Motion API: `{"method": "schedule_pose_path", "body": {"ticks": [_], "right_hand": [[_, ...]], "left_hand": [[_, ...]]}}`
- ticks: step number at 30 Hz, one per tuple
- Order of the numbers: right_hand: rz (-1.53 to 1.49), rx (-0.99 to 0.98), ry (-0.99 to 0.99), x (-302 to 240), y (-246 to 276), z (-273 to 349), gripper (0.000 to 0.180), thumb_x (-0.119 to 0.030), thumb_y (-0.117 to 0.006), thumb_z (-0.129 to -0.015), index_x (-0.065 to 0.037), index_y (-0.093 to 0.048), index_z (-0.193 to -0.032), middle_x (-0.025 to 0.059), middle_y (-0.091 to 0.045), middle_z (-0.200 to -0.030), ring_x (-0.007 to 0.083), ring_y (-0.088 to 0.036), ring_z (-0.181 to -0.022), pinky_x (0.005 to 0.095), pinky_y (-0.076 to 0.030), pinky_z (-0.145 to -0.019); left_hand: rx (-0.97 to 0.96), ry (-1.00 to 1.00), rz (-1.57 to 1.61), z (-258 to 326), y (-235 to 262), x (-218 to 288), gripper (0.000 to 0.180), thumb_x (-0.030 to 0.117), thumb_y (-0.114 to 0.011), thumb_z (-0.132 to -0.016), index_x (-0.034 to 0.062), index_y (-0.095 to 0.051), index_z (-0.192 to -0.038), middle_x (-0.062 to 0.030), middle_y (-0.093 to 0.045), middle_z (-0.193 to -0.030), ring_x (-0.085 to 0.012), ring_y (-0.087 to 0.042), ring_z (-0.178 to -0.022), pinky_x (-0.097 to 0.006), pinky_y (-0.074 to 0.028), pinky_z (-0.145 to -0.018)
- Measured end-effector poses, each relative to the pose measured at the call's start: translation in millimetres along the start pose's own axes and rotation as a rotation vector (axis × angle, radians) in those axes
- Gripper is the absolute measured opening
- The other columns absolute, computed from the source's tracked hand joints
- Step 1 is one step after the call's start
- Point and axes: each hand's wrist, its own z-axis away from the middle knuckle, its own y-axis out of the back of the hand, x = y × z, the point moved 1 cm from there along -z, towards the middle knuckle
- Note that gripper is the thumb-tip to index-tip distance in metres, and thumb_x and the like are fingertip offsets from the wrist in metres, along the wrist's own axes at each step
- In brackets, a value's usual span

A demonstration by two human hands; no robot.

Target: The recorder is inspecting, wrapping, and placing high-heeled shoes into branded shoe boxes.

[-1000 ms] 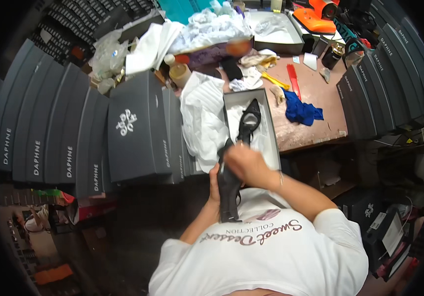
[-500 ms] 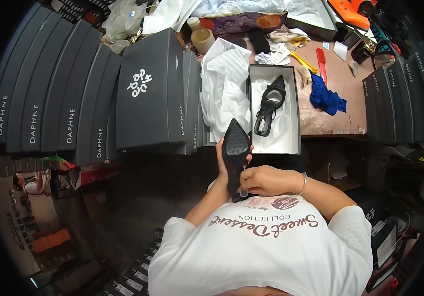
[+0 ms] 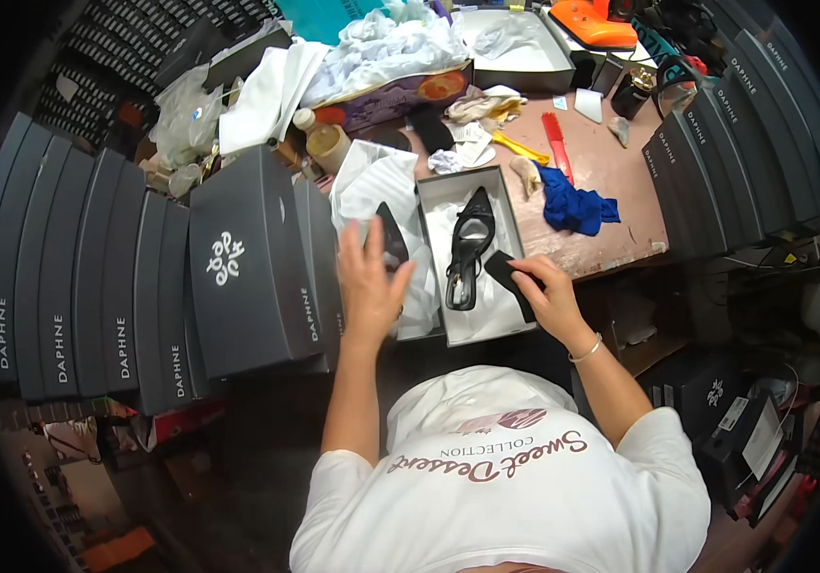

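My left hand [image 3: 370,282] is open, fingers spread, over a black pointed shoe [image 3: 392,234] on white tissue paper [image 3: 357,181]. The hand hides part of that shoe; whether they touch I cannot tell. Just right of it, an open shoe box [image 3: 494,334] holds a black strappy pointed shoe [image 3: 471,239] on white paper, toe away from me. My right hand [image 3: 548,296] pinches a flat black rectangular piece [image 3: 505,277] at the box's right edge; its exact kind is unclear.
Dark grey shoe boxes stand in rows at left [image 3: 85,277] and right [image 3: 715,162]. A blue cloth [image 3: 577,202], a red brush-like strip [image 3: 556,143] and a yellow-handled tool [image 3: 521,148] lie on the pink table [image 3: 634,215]. Behind are a capped bottle [image 3: 324,141] and an orange device [image 3: 593,24].
The shoe that my left hand held sole-up now lies on the tissue paper, with that hand open over it. My right hand has moved right to the box, holding the black piece. The view has shifted.
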Motion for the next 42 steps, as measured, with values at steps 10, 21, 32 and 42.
{"method": "schedule_pose_path", "body": {"ticks": [10, 21, 32, 42], "right_hand": [[-0.151, 0.033, -0.076, 4.7, 20.0, 18.1, 0.019, -0.007, -0.063, -0.089, 0.004, -0.064, -0.104, 0.0086, -0.063, -0.095, 0.0148, -0.059, -0.085, 0.0252, -0.047, -0.077], [-0.552, 0.021, -0.209, -19.2, 4.4, -68.5, 0.032, -0.011, -0.059, -0.093, 0.001, -0.058, -0.123, -0.0002, -0.062, -0.098, 0.0063, -0.055, -0.086, 0.0220, -0.045, -0.080], [-0.095, -0.484, 0.126, -14.7, -72.9, -135.4, 0.030, -0.016, -0.067, -0.086, 0.001, -0.063, -0.110, 0.0133, -0.064, -0.098, 0.0227, -0.061, -0.089, 0.0305, -0.047, -0.081], [0.742, -0.265, 0.486, 112.6, -173.1, -319.6, 0.026, -0.017, -0.062, -0.082, -0.015, -0.069, -0.107, 0.0072, -0.060, -0.105, 0.0285, -0.057, -0.096, 0.0411, -0.048, -0.079]], "left_hand": [[-0.641, 0.058, 0.132, -16.2, -113.9, 51.1, 0.070, 0.011, -0.063, -0.079, 0.0010, -0.034, -0.142, -0.0236, -0.049, -0.127, -0.0368, -0.055, -0.111, -0.041, -0.045, -0.093], [-0.966, 0.509, 1.787, 51.9, 4.8, 40.8, 0.058, 0.010, -0.060, -0.076, 0.0025, -0.044, -0.132, -0.0170, -0.063, -0.115, -0.0204, -0.062, -0.100, -0.032, -0.049, -0.087], [-0.466, 0.885, 2.136, 56.2, -23.0, 16.5, 0.067, 0.037, -0.057, -0.084, 0.0000, -0.036, -0.137, -0.0160, -0.054, -0.124, -0.0314, -0.057, -0.114, -0.041, -0.050, -0.094], [-0.304, 0.956, 2.240, 53.3, -49.5, 1.4, 0.077, 0.057, -0.051, -0.085, -0.0060, -0.045, -0.129, -0.0201, -0.056, -0.123, -0.0355, -0.054, -0.118, -0.048, -0.043, -0.103]]}}
